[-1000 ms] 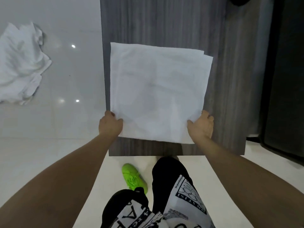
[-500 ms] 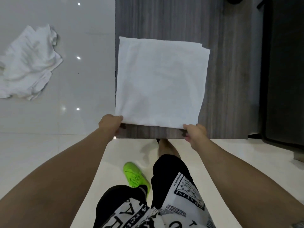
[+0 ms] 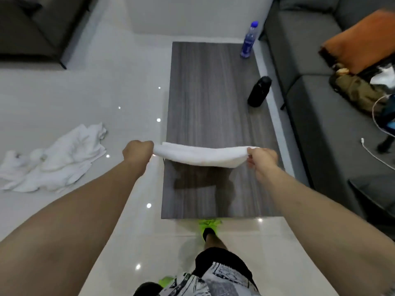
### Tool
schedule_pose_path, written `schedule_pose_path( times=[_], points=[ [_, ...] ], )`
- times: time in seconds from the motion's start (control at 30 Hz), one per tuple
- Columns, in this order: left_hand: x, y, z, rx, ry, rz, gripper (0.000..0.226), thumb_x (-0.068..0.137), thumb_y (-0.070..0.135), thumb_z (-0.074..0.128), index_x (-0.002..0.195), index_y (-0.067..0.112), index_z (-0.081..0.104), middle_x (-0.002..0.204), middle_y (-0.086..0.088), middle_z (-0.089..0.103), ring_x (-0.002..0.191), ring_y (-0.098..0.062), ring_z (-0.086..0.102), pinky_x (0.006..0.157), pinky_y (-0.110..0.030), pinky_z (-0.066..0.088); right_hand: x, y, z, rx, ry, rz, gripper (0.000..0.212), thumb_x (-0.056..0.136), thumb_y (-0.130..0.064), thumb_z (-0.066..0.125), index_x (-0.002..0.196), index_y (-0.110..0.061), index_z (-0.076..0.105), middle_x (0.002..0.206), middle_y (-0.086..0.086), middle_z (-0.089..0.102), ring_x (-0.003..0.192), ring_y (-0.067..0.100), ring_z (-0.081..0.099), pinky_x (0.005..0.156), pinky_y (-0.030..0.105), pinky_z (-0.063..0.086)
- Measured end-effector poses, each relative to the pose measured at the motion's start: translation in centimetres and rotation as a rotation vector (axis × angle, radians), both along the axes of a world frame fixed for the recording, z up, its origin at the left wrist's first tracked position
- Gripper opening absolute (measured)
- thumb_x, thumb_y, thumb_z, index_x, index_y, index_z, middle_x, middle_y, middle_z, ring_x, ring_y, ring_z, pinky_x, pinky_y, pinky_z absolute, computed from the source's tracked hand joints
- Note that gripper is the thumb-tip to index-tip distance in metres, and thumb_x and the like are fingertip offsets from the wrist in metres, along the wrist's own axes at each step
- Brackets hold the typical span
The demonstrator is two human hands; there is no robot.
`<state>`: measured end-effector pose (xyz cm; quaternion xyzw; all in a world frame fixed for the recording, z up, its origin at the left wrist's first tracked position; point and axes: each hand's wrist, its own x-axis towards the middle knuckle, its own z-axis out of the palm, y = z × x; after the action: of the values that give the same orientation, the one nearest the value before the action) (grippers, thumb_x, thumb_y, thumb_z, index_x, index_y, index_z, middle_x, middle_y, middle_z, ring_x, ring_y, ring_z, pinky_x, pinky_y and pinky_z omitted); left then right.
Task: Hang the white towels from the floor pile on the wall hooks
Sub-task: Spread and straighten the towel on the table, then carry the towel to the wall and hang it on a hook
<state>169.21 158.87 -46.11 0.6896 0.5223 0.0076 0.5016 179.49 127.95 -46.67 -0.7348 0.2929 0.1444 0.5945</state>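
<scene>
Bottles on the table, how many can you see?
2. A clear bottle with a blue cap stands at the far right corner of the table. A black bottle stands nearer, along the right edge. None looks hidden.

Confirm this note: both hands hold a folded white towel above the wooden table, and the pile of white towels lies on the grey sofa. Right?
Not quite. The head view shows the pile of white towels on the tiled floor, left of the wooden table, not on the grey sofa. The rest stands: the left hand and right hand hold the folded white towel above the table.
</scene>
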Motion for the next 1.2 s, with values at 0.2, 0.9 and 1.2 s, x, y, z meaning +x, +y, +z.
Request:
schedule_pose_path(
  times=[0.2,0.9,1.2],
  points=[
    [-1.3,3.4,12.6,0.043,-0.252,0.047,0.030,0.074,0.025,0.061,0.094,0.003,0.064,0.099,-0.015,0.066,0.092,-0.032,0.064,0.079,-0.038,0.054,1.1,0.7,12.6,-0.035,-0.145,0.182,0.023,0.083,-0.015,0.073,0.102,-0.008,0.064,0.095,0.010,0.064,0.070,0.019,0.054,0.061,0.030,0.042],
    [-11.5,11.4,31.2,0.309,-0.699,0.426,0.010,0.075,0.016,0.081,0.078,0.020,0.073,0.098,-0.009,0.072,0.091,-0.023,0.068,0.085,-0.034,0.057,7.0,16.5,30.3,0.140,-0.505,0.896,0.017,0.075,-0.029,0.083,0.079,-0.018,0.070,0.075,-0.001,0.069,0.060,0.011,0.064,0.051,0.023,0.050],
    [-21.3,12.4,32.4,0.582,-0.394,0.548,0.016,0.060,0.030,0.081,0.074,0.028,0.073,0.086,0.002,0.072,0.085,-0.019,0.069,0.073,-0.029,0.056,3.7,26.6,33.1,0.062,-0.707,1.410,0.027,0.063,-0.023,0.090,0.084,-0.020,0.074,0.089,0.001,0.068,0.076,0.016,0.066,0.057,0.020,0.050]
  ],
)
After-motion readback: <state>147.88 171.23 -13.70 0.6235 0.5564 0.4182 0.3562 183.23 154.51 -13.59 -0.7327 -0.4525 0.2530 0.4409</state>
